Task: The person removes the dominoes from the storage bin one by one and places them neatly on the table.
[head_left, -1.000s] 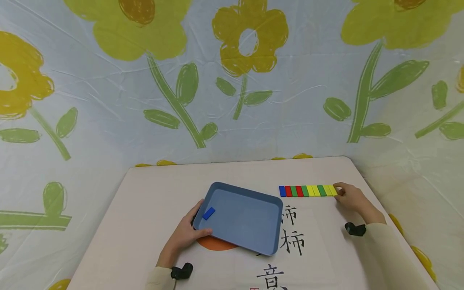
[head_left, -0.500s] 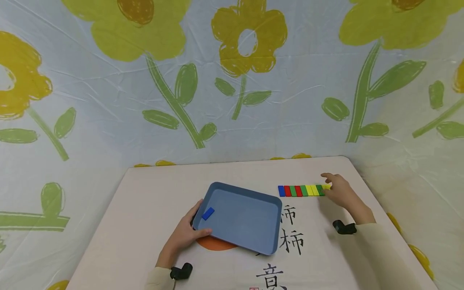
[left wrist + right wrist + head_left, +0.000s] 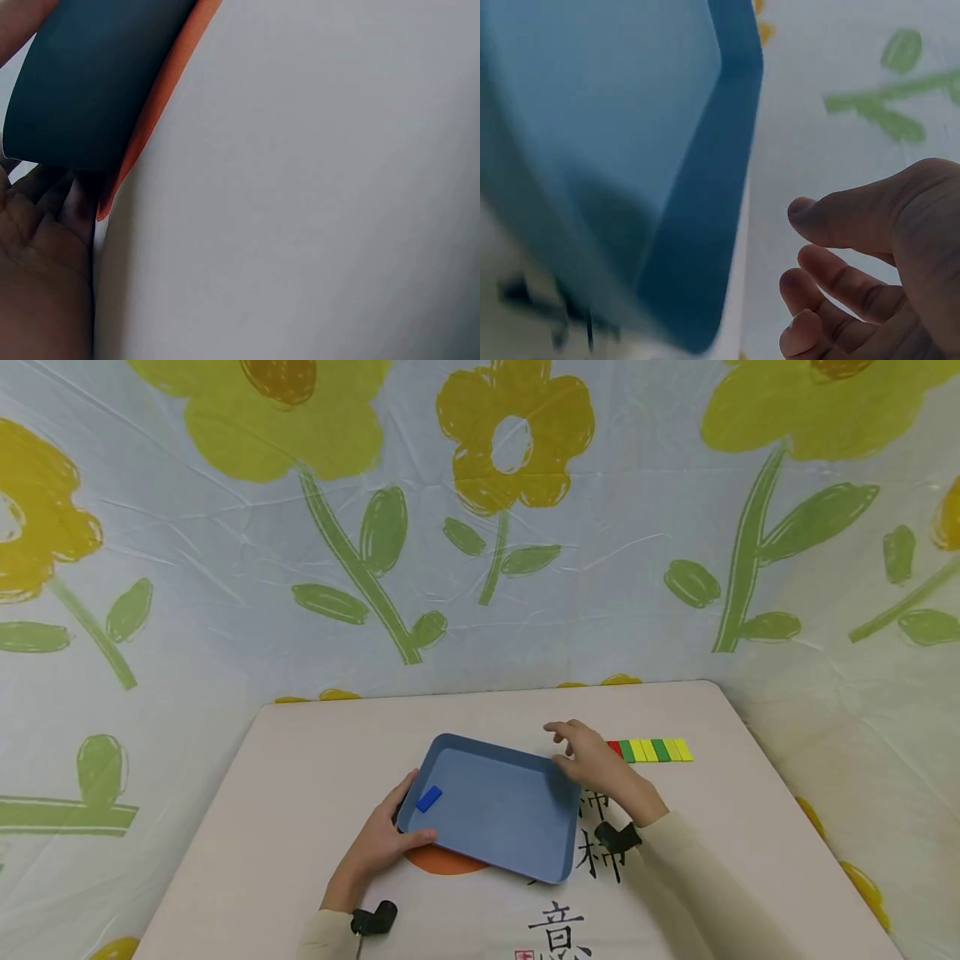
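Note:
In the head view a blue-grey tray (image 3: 495,814) lies at a slant in the middle of the table. My left hand (image 3: 377,843) grips its left end, thumb over the near rim; the left wrist view shows fingers beneath the tray (image 3: 82,90). One small blue tile (image 3: 429,798) rests inside near that end. My right hand (image 3: 600,764) is over the tray's far right corner, between it and a row of coloured tiles (image 3: 651,751). Nothing shows between its fingers, which are loosely bent beside the tray wall (image 3: 705,187) in the right wrist view. The row's left tiles are hidden behind this hand.
The white table cloth (image 3: 330,743) bears black brush characters (image 3: 561,935) and an orange printed shape (image 3: 446,861) partly under the tray. A flower-printed curtain (image 3: 615,627) stands behind and around the table.
My right hand has left the yellow right end of the tile row and travelled left along it to the tray's corner. My left hand and the tray keep their place.

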Available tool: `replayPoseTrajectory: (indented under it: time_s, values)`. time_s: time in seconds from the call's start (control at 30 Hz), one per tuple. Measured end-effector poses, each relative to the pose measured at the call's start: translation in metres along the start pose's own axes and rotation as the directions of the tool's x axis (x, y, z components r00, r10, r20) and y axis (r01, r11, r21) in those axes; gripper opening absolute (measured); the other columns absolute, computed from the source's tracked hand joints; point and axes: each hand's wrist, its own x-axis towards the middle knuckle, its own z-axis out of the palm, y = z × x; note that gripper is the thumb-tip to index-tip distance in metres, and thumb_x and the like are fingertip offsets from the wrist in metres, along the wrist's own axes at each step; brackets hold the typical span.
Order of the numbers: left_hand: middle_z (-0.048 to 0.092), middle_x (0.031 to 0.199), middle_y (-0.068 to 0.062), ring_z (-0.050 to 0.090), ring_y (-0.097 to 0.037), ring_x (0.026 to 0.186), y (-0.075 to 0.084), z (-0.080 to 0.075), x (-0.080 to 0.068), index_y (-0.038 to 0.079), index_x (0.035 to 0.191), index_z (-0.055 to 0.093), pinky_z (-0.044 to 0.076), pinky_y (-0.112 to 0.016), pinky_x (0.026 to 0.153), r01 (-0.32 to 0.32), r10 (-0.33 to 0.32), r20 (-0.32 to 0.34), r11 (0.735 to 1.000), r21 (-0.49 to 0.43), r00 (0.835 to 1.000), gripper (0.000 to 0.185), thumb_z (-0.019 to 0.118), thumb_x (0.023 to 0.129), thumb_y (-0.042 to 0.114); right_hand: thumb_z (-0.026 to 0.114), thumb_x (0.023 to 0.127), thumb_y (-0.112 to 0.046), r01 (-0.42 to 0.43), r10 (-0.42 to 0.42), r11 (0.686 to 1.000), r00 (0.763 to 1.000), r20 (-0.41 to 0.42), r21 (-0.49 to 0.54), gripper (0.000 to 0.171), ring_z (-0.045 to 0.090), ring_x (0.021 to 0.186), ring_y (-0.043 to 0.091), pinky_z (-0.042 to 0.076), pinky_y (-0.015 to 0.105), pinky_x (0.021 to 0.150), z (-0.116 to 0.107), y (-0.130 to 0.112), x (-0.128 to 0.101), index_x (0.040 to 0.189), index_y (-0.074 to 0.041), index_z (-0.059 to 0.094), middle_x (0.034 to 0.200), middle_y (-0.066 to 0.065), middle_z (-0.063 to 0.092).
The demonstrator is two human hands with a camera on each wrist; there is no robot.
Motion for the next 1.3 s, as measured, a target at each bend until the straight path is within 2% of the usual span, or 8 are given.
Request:
replayPoseTrajectory:
  time_s: [0.23, 0.43, 0.6, 0.7, 0.87, 1.03, 1.1, 1.3]
  values:
    - [0.028, 0.17, -0.007, 0.027, -0.034, 0.157, 0.003, 0.0, 0.0, 0.031, 0.165, 0.025, 0.027, -0.064, 0.122, 0.004, -0.004, -0.009, 1.0, 0.005, 1.0, 0.106, 0.088, 0.079, 0.039, 0.072, 0.094, -0.006, 0.116, -0.121, 0.992, 0.988, 0.094, 0.057, 0.046, 0.056, 0.084, 0.016, 0.052, 0.03, 0.074, 0.042, -0.035, 0.021, 0.137, 0.002, 0.06, 0.109, 0.015, 0.066]
    - [0.029, 0.169, -0.008, 0.03, -0.036, 0.155, 0.004, -0.001, 0.001, 0.027, 0.165, 0.026, 0.029, -0.064, 0.121, -0.012, 0.012, -0.003, 1.0, -0.004, 1.0, 0.106, 0.088, 0.08, 0.037, 0.071, 0.095, -0.006, 0.162, -0.182, 0.98, 0.964, 0.192, 0.114, 0.04, 0.057, 0.079, 0.014, 0.05, 0.028, 0.069, 0.068, -0.056, 0.033, 0.133, 0.004, 0.063, 0.104, 0.013, 0.068]
    - [0.029, 0.169, -0.008, 0.032, -0.036, 0.154, 0.003, -0.002, 0.001, 0.027, 0.165, 0.026, 0.03, -0.063, 0.121, -0.003, 0.002, -0.008, 1.0, -0.014, 1.0, 0.106, 0.088, 0.08, 0.036, 0.072, 0.096, -0.009, 0.167, -0.197, 0.977, 0.944, 0.264, 0.13, 0.036, 0.057, 0.082, 0.011, 0.051, 0.027, 0.073, 0.087, -0.073, 0.041, 0.129, 0.004, 0.068, 0.1, 0.008, 0.069]
    - [0.03, 0.169, -0.009, 0.032, -0.037, 0.154, 0.003, -0.002, 0.001, 0.028, 0.165, 0.027, 0.031, -0.063, 0.12, -0.001, 0.0, -0.015, 1.0, -0.016, 1.0, 0.105, 0.088, 0.08, 0.036, 0.073, 0.095, -0.012, 0.175, -0.198, 0.979, 0.936, 0.29, 0.103, 0.035, 0.057, 0.082, 0.01, 0.051, 0.025, 0.075, 0.097, -0.082, 0.044, 0.127, 0.002, 0.07, 0.097, 0.005, 0.069]
    - [0.03, 0.169, -0.009, 0.032, -0.037, 0.154, 0.002, -0.001, 0.0, 0.028, 0.164, 0.027, 0.029, -0.064, 0.121, 0.005, -0.006, -0.008, 1.0, -0.031, 1.0, 0.104, 0.088, 0.08, 0.035, 0.075, 0.094, -0.016, 0.2, -0.2, 0.979, 0.921, 0.335, 0.034, 0.035, 0.051, 0.077, 0.008, 0.044, 0.022, 0.067, 0.111, -0.091, 0.046, 0.125, 0.0, 0.072, 0.088, 0.0, 0.062]
    - [0.029, 0.169, -0.008, 0.03, -0.036, 0.155, 0.001, -0.001, 0.0, 0.027, 0.165, 0.028, 0.028, -0.064, 0.121, -0.001, 0.0, -0.017, 0.999, -0.038, 1.0, 0.104, 0.088, 0.08, 0.035, 0.074, 0.095, -0.016, 0.203, -0.197, 0.979, 0.915, 0.352, 0.021, 0.02, 0.039, 0.061, 0.008, 0.031, 0.021, 0.056, 0.119, -0.096, 0.051, 0.11, -0.003, 0.074, 0.07, -0.004, 0.046]
    - [0.03, 0.169, -0.009, 0.031, -0.037, 0.154, 0.001, -0.001, 0.0, 0.027, 0.165, 0.028, 0.028, -0.064, 0.121, -0.002, 0.002, -0.021, 1.0, -0.028, 1.0, 0.104, 0.088, 0.08, 0.035, 0.074, 0.095, -0.017, 0.207, -0.199, 0.978, 0.91, 0.363, 0.018, 0.019, 0.037, 0.059, 0.008, 0.029, 0.021, 0.054, 0.121, -0.097, 0.053, 0.109, -0.003, 0.074, 0.068, -0.003, 0.044]
    - [0.03, 0.169, -0.011, 0.033, -0.039, 0.153, 0.001, -0.001, 0.0, 0.028, 0.165, 0.027, 0.029, -0.065, 0.12, -0.001, 0.001, -0.016, 1.0, -0.015, 1.0, 0.104, 0.087, 0.081, 0.037, 0.076, 0.095, -0.021, 0.198, -0.174, 0.98, 0.907, 0.384, -0.024, 0.041, 0.049, 0.079, 0.009, 0.041, 0.022, 0.068, 0.124, -0.099, 0.055, 0.13, -0.001, 0.07, 0.097, 0.001, 0.062]
